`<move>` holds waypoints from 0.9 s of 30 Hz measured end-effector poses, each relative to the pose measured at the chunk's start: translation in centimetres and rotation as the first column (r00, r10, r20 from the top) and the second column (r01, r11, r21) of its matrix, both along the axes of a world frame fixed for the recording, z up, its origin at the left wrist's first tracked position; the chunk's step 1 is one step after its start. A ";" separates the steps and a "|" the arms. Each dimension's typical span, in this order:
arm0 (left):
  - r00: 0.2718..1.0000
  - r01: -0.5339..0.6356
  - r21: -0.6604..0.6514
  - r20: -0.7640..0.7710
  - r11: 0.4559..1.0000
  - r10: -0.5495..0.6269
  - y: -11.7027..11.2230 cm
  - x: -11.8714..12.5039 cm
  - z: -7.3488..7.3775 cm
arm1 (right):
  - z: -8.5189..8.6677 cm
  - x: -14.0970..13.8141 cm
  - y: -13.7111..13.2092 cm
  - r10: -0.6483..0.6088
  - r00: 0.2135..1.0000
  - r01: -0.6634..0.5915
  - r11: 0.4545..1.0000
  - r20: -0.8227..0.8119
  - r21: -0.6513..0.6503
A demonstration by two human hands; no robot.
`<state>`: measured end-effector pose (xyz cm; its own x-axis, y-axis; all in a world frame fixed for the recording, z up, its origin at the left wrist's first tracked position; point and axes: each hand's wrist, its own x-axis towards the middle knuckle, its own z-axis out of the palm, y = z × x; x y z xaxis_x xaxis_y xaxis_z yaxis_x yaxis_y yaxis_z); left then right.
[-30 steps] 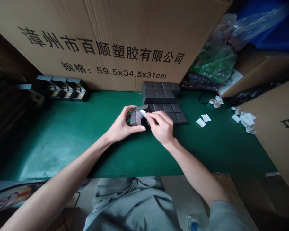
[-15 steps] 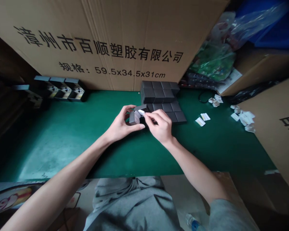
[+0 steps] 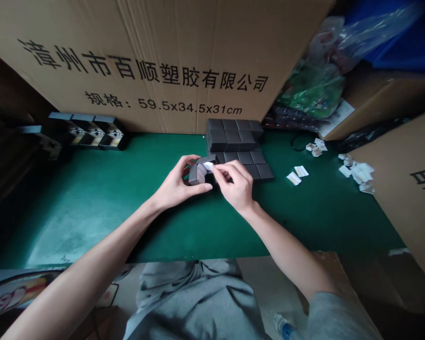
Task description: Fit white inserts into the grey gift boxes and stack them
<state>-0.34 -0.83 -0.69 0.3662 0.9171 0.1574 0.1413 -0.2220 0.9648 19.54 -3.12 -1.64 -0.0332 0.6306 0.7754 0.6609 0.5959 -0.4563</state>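
Observation:
My left hand (image 3: pixel 177 184) is closed around a small dark hinged box (image 3: pixel 194 174), its lid raised. Inside the box a white insert (image 3: pixel 208 165) shows. The fingertips of my right hand (image 3: pixel 234 182) pinch the white insert at the box's right side; the fingers partly hide it. Just behind my hands stand closed dark boxes (image 3: pixel 233 134) in a neat block, stacked higher at the back. Two small white pieces (image 3: pixel 297 174) with yellowish strips lie to the right of my right hand.
Open dark boxes (image 3: pixel 95 132) stand in a row at the back left of the green table (image 3: pixel 127 179). A large carton (image 3: pixel 156 38) walls off the back. White folded pieces (image 3: pixel 361 174) lie near another carton (image 3: pixel 411 174) on the right. Plastic bags (image 3: pixel 315 85) sit at the back right.
Very little differs. The white insert in the box sits at a slightly different angle under my right fingertips; the view has shifted slightly.

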 end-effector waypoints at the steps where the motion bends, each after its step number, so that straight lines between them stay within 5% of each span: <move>1: 1.000 0.000 0.000 -0.002 1.000 0.000 0.0 0.0 0.0 | 0.0 0.0 0.0 -0.001 1.000 0.001 1.000 -0.004 -0.003; 27: 0.999 0.010 -0.052 -0.047 0.999 -0.012 0.0 0.0 0.8 | -0.1 0.3 0.2 0.001 0.999 0.002 0.997 -0.046 0.074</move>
